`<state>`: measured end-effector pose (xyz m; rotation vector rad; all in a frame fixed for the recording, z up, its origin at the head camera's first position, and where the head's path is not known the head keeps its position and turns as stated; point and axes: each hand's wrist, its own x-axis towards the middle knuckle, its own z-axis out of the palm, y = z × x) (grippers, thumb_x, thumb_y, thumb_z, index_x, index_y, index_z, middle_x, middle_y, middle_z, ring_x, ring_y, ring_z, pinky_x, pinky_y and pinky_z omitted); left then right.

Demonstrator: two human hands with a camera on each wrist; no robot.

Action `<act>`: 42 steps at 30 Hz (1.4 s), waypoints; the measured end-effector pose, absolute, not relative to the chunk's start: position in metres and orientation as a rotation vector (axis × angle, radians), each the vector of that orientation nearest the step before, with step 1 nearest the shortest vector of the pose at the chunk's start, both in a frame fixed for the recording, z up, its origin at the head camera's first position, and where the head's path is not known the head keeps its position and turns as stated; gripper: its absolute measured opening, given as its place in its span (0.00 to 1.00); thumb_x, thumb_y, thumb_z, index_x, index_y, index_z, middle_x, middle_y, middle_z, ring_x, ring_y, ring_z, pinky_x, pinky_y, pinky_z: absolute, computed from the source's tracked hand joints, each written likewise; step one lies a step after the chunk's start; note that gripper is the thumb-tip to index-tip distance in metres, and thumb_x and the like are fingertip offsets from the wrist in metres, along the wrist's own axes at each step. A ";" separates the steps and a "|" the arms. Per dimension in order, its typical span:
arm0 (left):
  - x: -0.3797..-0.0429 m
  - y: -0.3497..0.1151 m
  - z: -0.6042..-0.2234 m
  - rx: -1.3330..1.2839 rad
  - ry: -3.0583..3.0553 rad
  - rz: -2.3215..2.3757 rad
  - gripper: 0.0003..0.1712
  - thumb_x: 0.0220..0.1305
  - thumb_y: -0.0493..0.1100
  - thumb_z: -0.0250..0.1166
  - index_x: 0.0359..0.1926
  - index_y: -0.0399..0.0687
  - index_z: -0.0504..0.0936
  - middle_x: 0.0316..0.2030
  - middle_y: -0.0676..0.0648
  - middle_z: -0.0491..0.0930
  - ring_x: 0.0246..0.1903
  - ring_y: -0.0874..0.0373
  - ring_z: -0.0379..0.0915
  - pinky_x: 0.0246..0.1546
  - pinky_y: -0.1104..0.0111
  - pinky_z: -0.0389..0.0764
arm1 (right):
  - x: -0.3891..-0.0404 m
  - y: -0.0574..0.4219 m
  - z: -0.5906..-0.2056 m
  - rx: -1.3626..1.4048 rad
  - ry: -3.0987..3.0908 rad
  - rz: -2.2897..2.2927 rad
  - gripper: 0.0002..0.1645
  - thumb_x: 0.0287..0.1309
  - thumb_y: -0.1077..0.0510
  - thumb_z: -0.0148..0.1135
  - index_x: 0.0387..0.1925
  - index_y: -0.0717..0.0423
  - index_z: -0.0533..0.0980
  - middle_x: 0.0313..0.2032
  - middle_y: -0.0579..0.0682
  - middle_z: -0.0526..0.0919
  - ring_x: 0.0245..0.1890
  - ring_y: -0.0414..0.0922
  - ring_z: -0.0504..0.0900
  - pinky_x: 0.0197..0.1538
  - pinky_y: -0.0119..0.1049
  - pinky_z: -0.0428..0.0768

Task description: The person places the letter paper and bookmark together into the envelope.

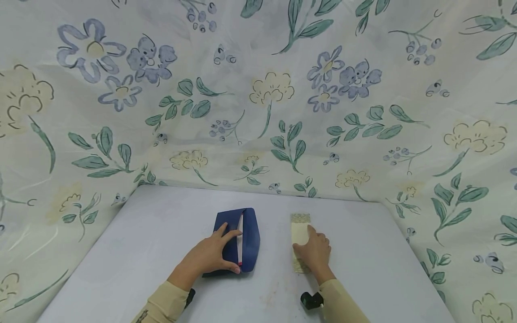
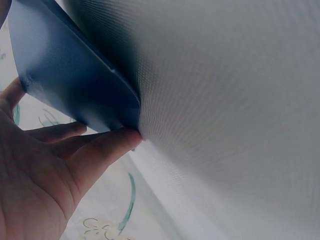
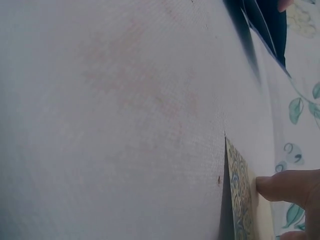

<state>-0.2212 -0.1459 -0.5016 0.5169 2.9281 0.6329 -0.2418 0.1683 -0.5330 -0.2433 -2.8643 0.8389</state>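
Observation:
A dark blue envelope [image 1: 251, 240] lies on the white table with its flap open to the right, and a strip of pale paper shows in the opening. My left hand [image 1: 210, 255] rests on it with fingers spread and the thumb at its lower edge. In the left wrist view, fingertips and thumb touch the rim of the envelope [image 2: 75, 65]. To the right lies a long narrow card [image 1: 300, 220], cream in the middle with patterned ends. My right hand [image 1: 315, 251] holds this card across its width, the thumb on its cream part; the other fingertips are partly hidden.
The white table [image 1: 161, 233] carries faint reddish stains between the hands. Floral curtain [image 1: 226, 134] material stands behind and along both sides. A black device [image 1: 311, 300] sits at the right wrist, and part of another [image 1: 190, 297] shows at the left.

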 end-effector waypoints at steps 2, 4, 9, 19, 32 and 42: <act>-0.221 -0.146 -0.501 0.518 2.929 0.628 0.62 0.34 0.72 0.81 0.72 0.61 0.70 0.74 0.28 0.57 0.60 0.23 0.70 0.55 0.35 0.75 | -0.242 0.169 -0.533 -0.231 -2.866 0.839 0.47 0.52 0.50 0.76 0.69 0.65 0.68 0.56 0.74 0.75 0.57 0.70 0.72 0.60 0.66 0.68; -0.222 -0.146 -0.501 0.519 2.931 0.624 0.62 0.33 0.72 0.81 0.72 0.60 0.69 0.74 0.28 0.57 0.60 0.23 0.70 0.55 0.35 0.75 | -0.241 0.170 -0.534 -0.222 -2.866 0.845 0.47 0.52 0.50 0.76 0.69 0.65 0.68 0.56 0.74 0.75 0.56 0.69 0.72 0.59 0.66 0.68; -0.221 -0.146 -0.501 0.510 2.926 0.629 0.62 0.34 0.73 0.81 0.72 0.61 0.70 0.74 0.28 0.57 0.60 0.24 0.70 0.55 0.36 0.75 | -0.241 0.172 -0.535 -0.216 -2.867 0.924 0.48 0.53 0.50 0.75 0.70 0.66 0.67 0.54 0.72 0.75 0.51 0.65 0.76 0.55 0.63 0.73; -0.221 -0.146 -0.500 0.499 2.929 0.620 0.62 0.34 0.72 0.81 0.72 0.61 0.70 0.74 0.28 0.57 0.60 0.24 0.70 0.55 0.36 0.75 | -0.244 0.178 -0.536 -0.216 -2.892 1.096 0.44 0.61 0.54 0.70 0.72 0.67 0.63 0.65 0.72 0.70 0.65 0.68 0.70 0.66 0.61 0.69; -0.224 -0.146 -0.504 0.490 2.926 0.625 0.62 0.33 0.74 0.80 0.72 0.64 0.69 0.75 0.30 0.56 0.62 0.25 0.69 0.56 0.36 0.75 | -0.241 0.179 -0.541 -0.149 -2.773 1.090 0.28 0.69 0.64 0.57 0.67 0.70 0.69 0.61 0.71 0.76 0.63 0.67 0.74 0.63 0.60 0.73; -0.223 -0.145 -0.503 0.484 2.928 0.631 0.62 0.33 0.74 0.80 0.72 0.63 0.69 0.75 0.30 0.57 0.62 0.25 0.69 0.56 0.36 0.75 | -0.241 0.177 -0.542 -0.177 -2.742 1.141 0.28 0.70 0.65 0.54 0.68 0.70 0.67 0.63 0.72 0.74 0.64 0.67 0.72 0.63 0.60 0.73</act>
